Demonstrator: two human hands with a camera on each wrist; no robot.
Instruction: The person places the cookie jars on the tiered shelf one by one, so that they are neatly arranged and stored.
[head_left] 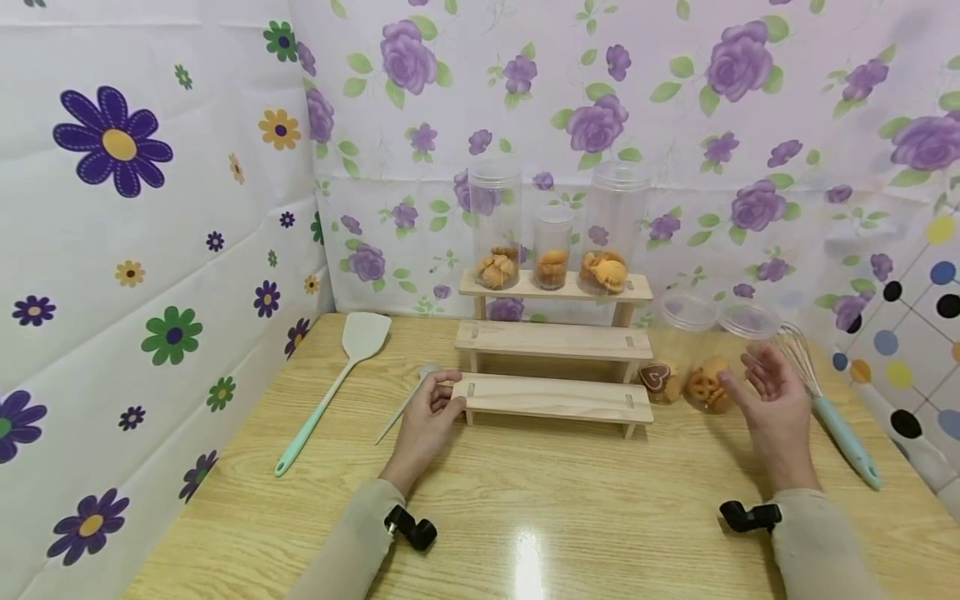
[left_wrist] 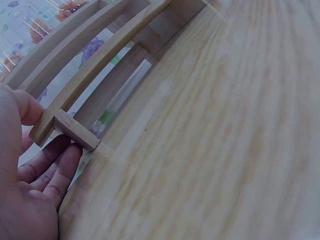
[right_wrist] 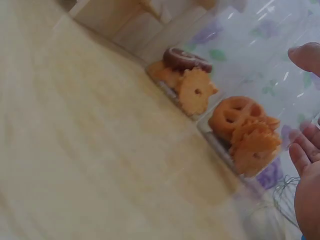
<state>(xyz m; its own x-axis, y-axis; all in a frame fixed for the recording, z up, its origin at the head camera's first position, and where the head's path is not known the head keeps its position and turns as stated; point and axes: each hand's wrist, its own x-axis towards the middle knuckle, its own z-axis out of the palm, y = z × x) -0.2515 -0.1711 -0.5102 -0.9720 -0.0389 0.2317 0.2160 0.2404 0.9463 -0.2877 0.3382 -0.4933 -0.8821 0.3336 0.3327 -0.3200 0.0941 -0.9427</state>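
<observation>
A three-step wooden display stand (head_left: 553, 397) stands at the middle of the table. My left hand (head_left: 431, 417) pinches the left end of its lowest step. In the left wrist view the thumb is above the board (left_wrist: 50, 117) and the fingers (left_wrist: 65, 170) are under it. My right hand (head_left: 776, 408) is beside the right one of two clear jars, fingers spread and slightly bent, with nothing gripped. That jar (head_left: 731, 358) contains pretzel-shaped cookies (right_wrist: 245, 130). The neighbouring jar (head_left: 678, 333) holds a brown heart cookie and others.
Three clear jars with cookies stand on the top step: a tall left one (head_left: 497, 225), a short middle one (head_left: 552, 250) and a tall right one (head_left: 617, 229). A spatula (head_left: 330, 392) and a thin-handled utensil (head_left: 405, 404) lie left. A whisk (head_left: 832, 412) lies right.
</observation>
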